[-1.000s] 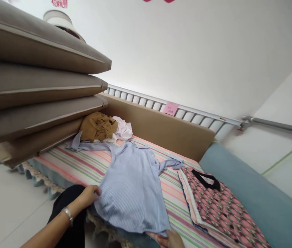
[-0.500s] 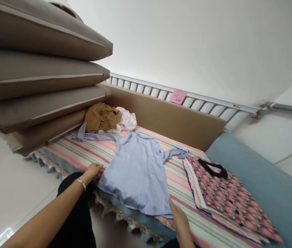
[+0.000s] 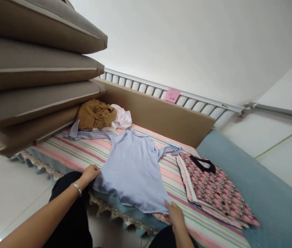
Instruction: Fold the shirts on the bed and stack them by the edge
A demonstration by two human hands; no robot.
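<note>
A light blue ribbed long-sleeved shirt (image 3: pixel 135 168) lies spread on the striped sheet (image 3: pixel 94 153), collar towards the wall and sleeves out to both sides. My left hand (image 3: pixel 90 173), with a silver bracelet on the wrist, pinches the shirt's left edge a little above the hem. At the lower right corner, my right hand (image 3: pixel 175 214) has thumb and fingers closed on the side of the shirt. The hem sags over the front edge of the bed between my hands.
A stack of folded clothes (image 3: pixel 218 193), pink-patterned garment on top, lies to the right. Crumpled brown (image 3: pixel 94 115) and pale pink clothes (image 3: pixel 122 117) sit at the back left, beside tall stacked cushions (image 3: pixel 37 75). Behind stand a brown board (image 3: pixel 158 110) and a white railing (image 3: pixel 202 103).
Half a second ago my left hand was beside the shirt's edge and my right hand lay straighter along its side; both now pinch the fabric. The view has shifted slightly.
</note>
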